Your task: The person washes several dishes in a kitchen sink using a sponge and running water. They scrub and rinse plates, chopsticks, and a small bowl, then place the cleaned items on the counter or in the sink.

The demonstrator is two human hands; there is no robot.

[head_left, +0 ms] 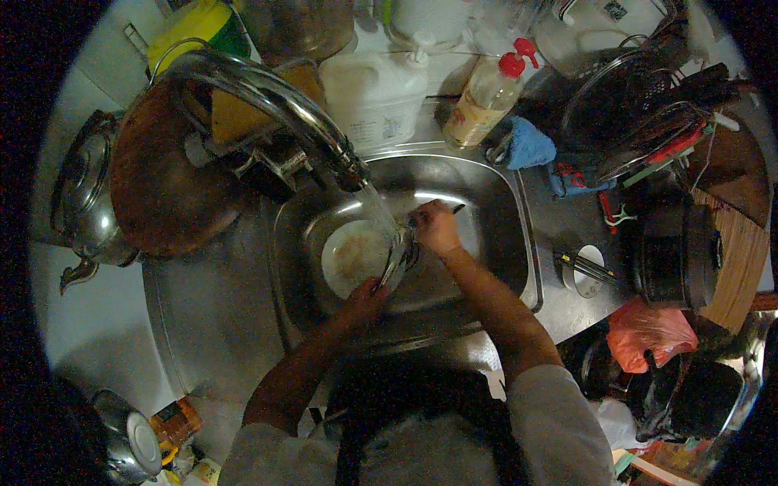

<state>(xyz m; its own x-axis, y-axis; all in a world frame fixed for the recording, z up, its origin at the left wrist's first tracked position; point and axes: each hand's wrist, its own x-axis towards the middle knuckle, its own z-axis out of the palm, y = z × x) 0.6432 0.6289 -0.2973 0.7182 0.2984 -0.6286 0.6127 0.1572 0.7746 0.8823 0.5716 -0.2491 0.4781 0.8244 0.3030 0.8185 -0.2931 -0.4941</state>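
Observation:
Over the stainless steel sink [498,267], my left hand [366,293] grips the near edge of a shiny, tilted dish [398,258]. Whether this dish is a bowl or a plate is hard to tell. My right hand [436,228], blurred, is closed at the dish's far right side. A thin dark utensil [458,209] sticks out from its fingers; the rest of it is hidden by the hand. Water runs from the curved chrome faucet [292,103] beside the dish. A white plate [349,258] with brownish residue lies on the sink bottom, left of the held dish.
Behind the sink stand a white plastic jug [377,97] and a red-topped pump bottle [480,109]. A blue cloth [529,144] lies at the back right corner. Right of the sink are a utensil holder [588,273] and a black pot [674,258]. A round wooden board [158,176] and a kettle [91,194] stand left.

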